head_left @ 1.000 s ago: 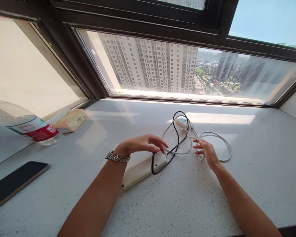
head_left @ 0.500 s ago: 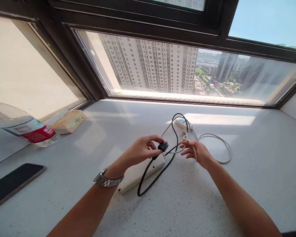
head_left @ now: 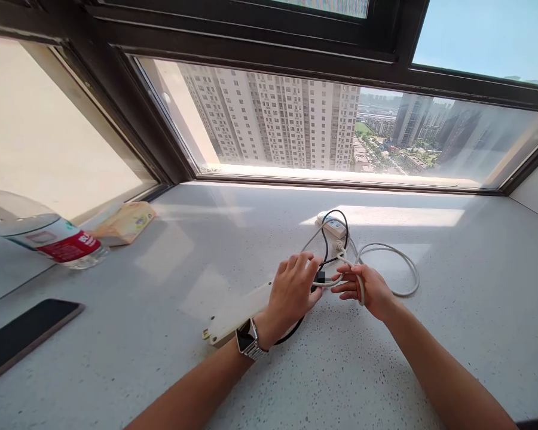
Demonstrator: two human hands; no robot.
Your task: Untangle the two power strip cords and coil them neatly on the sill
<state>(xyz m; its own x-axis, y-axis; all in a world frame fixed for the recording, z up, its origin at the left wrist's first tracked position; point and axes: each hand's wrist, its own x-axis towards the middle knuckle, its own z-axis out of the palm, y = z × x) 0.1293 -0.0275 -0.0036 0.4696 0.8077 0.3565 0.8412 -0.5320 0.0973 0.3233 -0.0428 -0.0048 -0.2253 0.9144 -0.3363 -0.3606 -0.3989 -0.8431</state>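
Observation:
My left hand [head_left: 296, 286], with a watch [head_left: 247, 340] on its wrist, is closed around a black plug [head_left: 321, 277], mostly hidden behind the fingers. A black cord [head_left: 291, 334] loops down behind that wrist. In my right hand [head_left: 370, 289] is a white cable [head_left: 362, 286], which passes between thumb and fingers and hangs over the palm. Below my left hand lies a long white power strip [head_left: 240, 313]. Beyond both hands is a small white power strip [head_left: 334, 225] with blue-marked sockets; black and white cords tangle in front of it.
A loop of white cable [head_left: 416, 272] lies to the right on the speckled sill [head_left: 385, 370]. To the left are a bottle with a red label [head_left: 67, 246], a tissue pack [head_left: 128, 222] and a phone [head_left: 24, 334]. A dark-framed window [head_left: 296, 119] stands behind.
My left hand has moved right with the black plug, turned so its back faces up, and now sits close to my right hand. The right hand has shifted slightly right and down with the white cable.

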